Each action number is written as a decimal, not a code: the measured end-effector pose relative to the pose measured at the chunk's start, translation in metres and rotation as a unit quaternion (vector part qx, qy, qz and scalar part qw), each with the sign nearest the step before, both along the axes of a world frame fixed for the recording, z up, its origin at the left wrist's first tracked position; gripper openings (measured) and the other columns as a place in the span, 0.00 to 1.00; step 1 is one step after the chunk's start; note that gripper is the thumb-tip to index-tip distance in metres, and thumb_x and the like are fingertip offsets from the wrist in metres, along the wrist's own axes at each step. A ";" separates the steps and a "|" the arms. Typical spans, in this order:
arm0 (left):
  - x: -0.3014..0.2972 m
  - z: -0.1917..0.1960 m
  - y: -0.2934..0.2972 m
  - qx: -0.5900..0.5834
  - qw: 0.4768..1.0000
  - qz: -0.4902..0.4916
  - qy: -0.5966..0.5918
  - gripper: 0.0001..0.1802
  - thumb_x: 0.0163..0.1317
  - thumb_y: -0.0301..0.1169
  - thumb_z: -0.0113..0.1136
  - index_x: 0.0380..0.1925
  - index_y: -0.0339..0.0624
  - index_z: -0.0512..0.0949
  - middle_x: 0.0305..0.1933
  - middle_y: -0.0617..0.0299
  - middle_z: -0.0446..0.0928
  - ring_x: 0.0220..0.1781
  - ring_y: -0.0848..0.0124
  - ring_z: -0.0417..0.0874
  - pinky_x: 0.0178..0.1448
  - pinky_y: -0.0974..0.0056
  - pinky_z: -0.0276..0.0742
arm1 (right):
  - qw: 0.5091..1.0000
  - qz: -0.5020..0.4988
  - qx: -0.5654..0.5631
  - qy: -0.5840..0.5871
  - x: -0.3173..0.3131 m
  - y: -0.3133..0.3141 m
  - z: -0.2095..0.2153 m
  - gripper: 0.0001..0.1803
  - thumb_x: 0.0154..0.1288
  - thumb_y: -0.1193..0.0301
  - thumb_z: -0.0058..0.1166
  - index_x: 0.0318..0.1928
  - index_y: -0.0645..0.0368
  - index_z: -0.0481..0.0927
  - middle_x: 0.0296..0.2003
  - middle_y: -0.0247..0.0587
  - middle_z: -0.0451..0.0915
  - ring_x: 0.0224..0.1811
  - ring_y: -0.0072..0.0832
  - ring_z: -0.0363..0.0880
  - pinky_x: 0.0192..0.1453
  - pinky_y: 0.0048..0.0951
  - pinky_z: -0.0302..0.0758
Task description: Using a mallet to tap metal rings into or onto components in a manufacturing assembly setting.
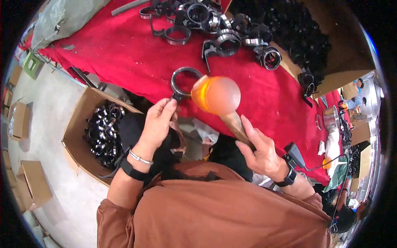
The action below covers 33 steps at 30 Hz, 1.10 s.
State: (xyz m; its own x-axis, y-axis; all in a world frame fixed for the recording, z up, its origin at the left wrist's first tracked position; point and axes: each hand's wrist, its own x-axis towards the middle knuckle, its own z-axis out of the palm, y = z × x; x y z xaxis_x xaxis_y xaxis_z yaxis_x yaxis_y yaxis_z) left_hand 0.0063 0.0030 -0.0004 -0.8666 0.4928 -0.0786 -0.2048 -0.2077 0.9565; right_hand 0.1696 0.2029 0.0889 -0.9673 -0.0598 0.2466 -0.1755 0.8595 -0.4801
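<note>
My left hand (158,122) grips the black tab of a metal ring clamp (185,81), holding it over the near edge of the red-covered table (124,49). My right hand (259,148) is closed on the wooden handle of a mallet. Its orange, translucent head (216,95) is blurred and sits right beside the ring, touching or nearly touching its right side.
A pile of similar ring clamps (223,29) lies at the far side of the table, with a heap of black parts (297,33) beyond. A cardboard box (80,120) full of clamps stands on the floor at my left. Other cartons (33,182) sit further left. People work at the right (351,206).
</note>
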 end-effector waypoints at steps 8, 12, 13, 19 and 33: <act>0.005 -0.008 0.002 0.027 0.998 0.016 -0.047 0.13 0.64 0.36 0.49 0.26 0.40 0.74 0.21 0.72 0.67 0.25 0.83 0.65 0.30 0.76 0.61 | 0.996 0.044 0.008 0.073 -0.040 -0.028 0.034 0.34 0.53 0.81 0.55 0.62 0.63 0.60 0.37 0.58 0.75 0.40 0.44 0.77 0.44 0.31 0.73; 0.005 -0.007 0.005 0.006 0.999 0.029 -0.031 0.12 0.64 0.35 0.49 0.26 0.40 0.75 0.21 0.72 0.68 0.25 0.83 0.65 0.28 0.76 0.60 | 0.996 0.057 0.044 -0.043 -0.068 -0.024 0.025 0.33 0.58 0.72 0.52 0.64 0.53 0.57 0.29 0.56 0.73 0.28 0.49 0.75 0.30 0.38 0.72; 0.004 -0.008 0.003 -0.009 0.999 0.025 -0.036 0.12 0.64 0.34 0.50 0.27 0.40 0.75 0.21 0.72 0.68 0.24 0.83 0.65 0.28 0.76 0.60 | 0.996 0.082 0.009 -0.034 -0.075 -0.020 0.031 0.32 0.59 0.72 0.52 0.64 0.53 0.57 0.30 0.57 0.74 0.30 0.50 0.75 0.32 0.38 0.73; 0.008 -0.007 -0.009 0.008 0.999 0.020 -0.039 0.13 0.64 0.36 0.50 0.26 0.39 0.74 0.21 0.72 0.67 0.24 0.83 0.65 0.29 0.76 0.60 | 0.993 0.077 -0.054 0.071 -0.092 -0.029 0.058 0.31 0.59 0.80 0.48 0.63 0.63 0.57 0.49 0.58 0.73 0.51 0.39 0.75 0.54 0.32 0.70; 0.009 0.003 -0.016 0.016 1.000 0.001 -0.007 0.13 0.64 0.36 0.49 0.27 0.38 0.74 0.23 0.69 0.69 0.26 0.81 0.67 0.33 0.75 0.63 | 0.975 -0.078 -0.191 -0.084 -0.072 -0.007 0.023 0.30 0.62 0.74 0.48 0.64 0.60 0.56 0.46 0.50 0.76 0.45 0.36 0.77 0.46 0.29 0.74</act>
